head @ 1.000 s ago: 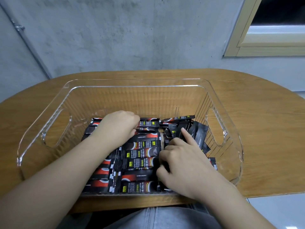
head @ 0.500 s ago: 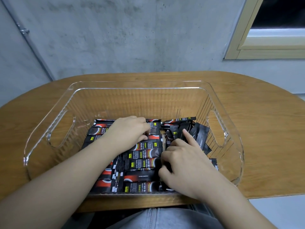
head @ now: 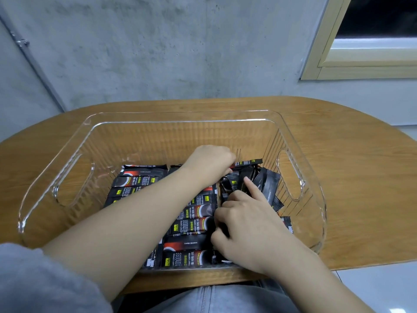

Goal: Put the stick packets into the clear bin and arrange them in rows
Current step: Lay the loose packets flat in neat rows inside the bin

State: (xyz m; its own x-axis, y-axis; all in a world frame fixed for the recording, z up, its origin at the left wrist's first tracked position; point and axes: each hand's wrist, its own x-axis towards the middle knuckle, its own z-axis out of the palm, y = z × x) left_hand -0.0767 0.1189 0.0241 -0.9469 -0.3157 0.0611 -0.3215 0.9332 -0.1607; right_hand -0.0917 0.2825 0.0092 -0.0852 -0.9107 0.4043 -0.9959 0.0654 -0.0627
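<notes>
Both hands work inside the bin. Left hand is curled, fingers down on packets at the far wall; whether it pinches one I cannot tell. Right hand has its forefinger straight, pressing a loose upright packet, other fingers curled onto the rows. Two flat rows fill left and middle; the right side holds a jumbled, tilted clump. Bin sits on the surface, near its front edge.

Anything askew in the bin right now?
Yes. The stick packets on the right side are jumbled, standing tilted and overlapping against the clear bin wall, while the left and middle rows lie flat and parallel.
</notes>
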